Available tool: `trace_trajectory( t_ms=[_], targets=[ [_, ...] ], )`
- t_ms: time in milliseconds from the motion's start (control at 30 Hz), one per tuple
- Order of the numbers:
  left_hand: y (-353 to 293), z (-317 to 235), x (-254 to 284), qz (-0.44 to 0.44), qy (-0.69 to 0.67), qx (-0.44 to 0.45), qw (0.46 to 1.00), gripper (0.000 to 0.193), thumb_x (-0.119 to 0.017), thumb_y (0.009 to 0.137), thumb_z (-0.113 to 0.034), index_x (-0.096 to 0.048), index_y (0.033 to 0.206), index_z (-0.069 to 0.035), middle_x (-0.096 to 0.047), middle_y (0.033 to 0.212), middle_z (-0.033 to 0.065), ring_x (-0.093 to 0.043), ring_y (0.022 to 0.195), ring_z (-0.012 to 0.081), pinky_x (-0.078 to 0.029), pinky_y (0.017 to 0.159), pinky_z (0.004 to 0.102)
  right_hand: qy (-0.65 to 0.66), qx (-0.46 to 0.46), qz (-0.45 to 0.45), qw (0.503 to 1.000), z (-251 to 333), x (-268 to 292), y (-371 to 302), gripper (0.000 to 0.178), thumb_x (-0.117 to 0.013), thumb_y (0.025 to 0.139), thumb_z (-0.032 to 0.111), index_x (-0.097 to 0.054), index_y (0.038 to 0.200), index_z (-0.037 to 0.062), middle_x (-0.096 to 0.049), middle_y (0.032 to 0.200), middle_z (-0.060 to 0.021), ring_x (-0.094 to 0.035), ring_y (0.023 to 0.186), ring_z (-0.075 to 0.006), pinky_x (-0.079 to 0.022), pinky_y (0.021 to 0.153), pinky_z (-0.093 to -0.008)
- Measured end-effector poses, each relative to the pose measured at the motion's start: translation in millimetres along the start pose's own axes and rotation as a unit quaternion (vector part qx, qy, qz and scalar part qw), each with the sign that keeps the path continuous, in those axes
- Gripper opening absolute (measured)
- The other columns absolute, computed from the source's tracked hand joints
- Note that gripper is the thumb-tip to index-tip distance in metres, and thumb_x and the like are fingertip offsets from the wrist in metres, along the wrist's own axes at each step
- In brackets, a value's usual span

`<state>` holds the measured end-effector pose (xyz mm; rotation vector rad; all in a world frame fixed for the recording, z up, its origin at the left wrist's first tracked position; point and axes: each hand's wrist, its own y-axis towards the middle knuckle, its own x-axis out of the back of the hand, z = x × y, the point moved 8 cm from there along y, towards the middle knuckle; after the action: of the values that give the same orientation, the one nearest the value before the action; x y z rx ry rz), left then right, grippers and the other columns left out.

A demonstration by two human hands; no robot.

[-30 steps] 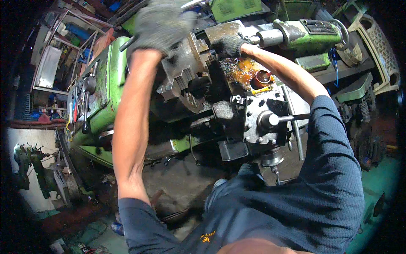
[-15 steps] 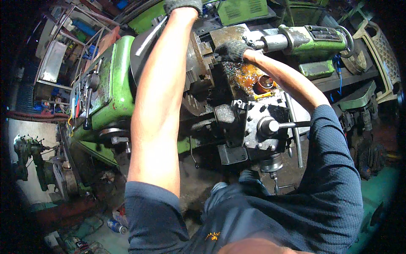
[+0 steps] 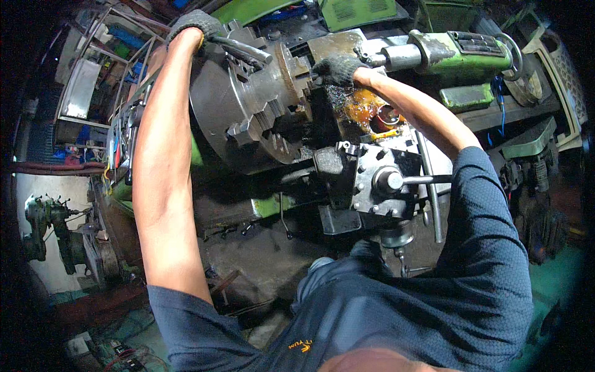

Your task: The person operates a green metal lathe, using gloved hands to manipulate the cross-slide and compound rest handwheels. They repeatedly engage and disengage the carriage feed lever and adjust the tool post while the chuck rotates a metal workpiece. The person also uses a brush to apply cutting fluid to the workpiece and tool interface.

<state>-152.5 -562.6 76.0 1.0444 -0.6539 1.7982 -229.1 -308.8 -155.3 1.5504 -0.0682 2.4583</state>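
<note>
My left hand [image 3: 197, 26], in a dark grey knit glove, is closed around a metal bar [image 3: 245, 51] at the far left. The bar slants out over the rim of a big lathe chuck [image 3: 217, 118] with stepped jaws [image 3: 263, 118]. My right hand [image 3: 339, 70], gloved too, is at the chuck's right side, its fingers curled in against a metal part [image 3: 294, 68] there. What those fingers grip is hidden by the glove. Below the right hand lie metal chips and an orange-brown oily patch [image 3: 362, 105] with a round cup [image 3: 389, 116].
A green tailstock [image 3: 458, 53] with a handwheel stands to the right. Nearer me is the square tool post [image 3: 384, 186] with its lever [image 3: 427, 180]. Hand tools [image 3: 133, 124] lie on the headstock at left. A metal rack [image 3: 80, 93] stands beyond it.
My left hand has moved left and a little nearer, and the bar now shows in it. The chuck face, earlier behind my forearm, is uncovered. My right hand has hardly moved.
</note>
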Motion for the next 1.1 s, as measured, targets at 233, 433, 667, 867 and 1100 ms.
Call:
trace_trajectory(
  t_ms=[233,433,667,867,1100],
  targets=[
    [-46.4,21.2,-8.5,-0.086,-0.019,-0.039,0.995,0.038,-0.048,0.089,-0.036,-0.071,0.104,-0.01,-0.069,0.104,0.0216,-0.067,0.097,0.0405,-0.053,0.082,0.0483,0.004,-0.004,-0.017,1.0,16.0,-0.1,0.9,0.038,-0.069,0.08,0.036,-0.072,0.112,0.0158,-0.071,0.107,-0.0154,-0.067,0.096,-0.0392,-0.053,0.085,-0.0442],
    [-193.1,-18.5,5.4,-0.229,-0.116,0.123,0.959,0.055,-0.033,0.101,-0.048,-0.072,0.092,-0.009,-0.069,0.094,0.0207,-0.066,0.086,0.0433,-0.052,0.076,0.0524,0.031,-0.003,-0.016,0.999,4.8,-0.1,-4.9,0.04,-0.068,0.08,0.04,-0.072,0.111,0.0142,-0.07,0.109,-0.016,-0.066,0.099,-0.0395,-0.051,0.088,-0.0464],
    [-206.7,-4.4,-4.2,-0.24,-0.183,0.181,0.936,0.063,-0.038,0.099,-0.058,-0.074,0.091,-0.007,-0.067,0.084,0.0262,-0.065,0.079,0.0459,-0.05,0.071,0.0535,-0.01,-0.01,-0.004,1.0,8.7,-3.6,1.2,0.042,-0.065,0.082,0.043,-0.07,0.113,0.015,-0.069,0.111,-0.0166,-0.065,0.102,-0.0402,-0.051,0.09,-0.0467],
    [-144.1,30.1,-23.5,-0.325,-0.206,0.116,0.916,0.056,-0.041,0.097,-0.054,-0.073,0.098,-0.008,-0.07,0.092,0.0216,-0.067,0.084,0.0432,-0.052,0.072,0.0521,0.0,-0.022,-0.013,1.0,17.1,7.0,-4.7,0.041,-0.064,0.082,0.044,-0.071,0.11,0.0142,-0.07,0.11,-0.0162,-0.065,0.1,-0.0401,-0.052,0.089,-0.0461],
    [-57.2,15.9,-7.4,-0.211,-0.338,0.146,0.905,0.052,-0.042,0.093,-0.048,-0.067,0.106,-0.005,-0.069,0.106,0.0185,-0.063,0.103,0.0415,-0.047,0.085,0.0527,-0.013,-0.038,-0.012,0.999,-3.4,4.3,-10.1,0.037,-0.063,0.084,0.042,-0.071,0.107,0.0139,-0.07,0.106,-0.0164,-0.066,0.095,-0.0403,-0.051,0.082,-0.0472]
  ],
)
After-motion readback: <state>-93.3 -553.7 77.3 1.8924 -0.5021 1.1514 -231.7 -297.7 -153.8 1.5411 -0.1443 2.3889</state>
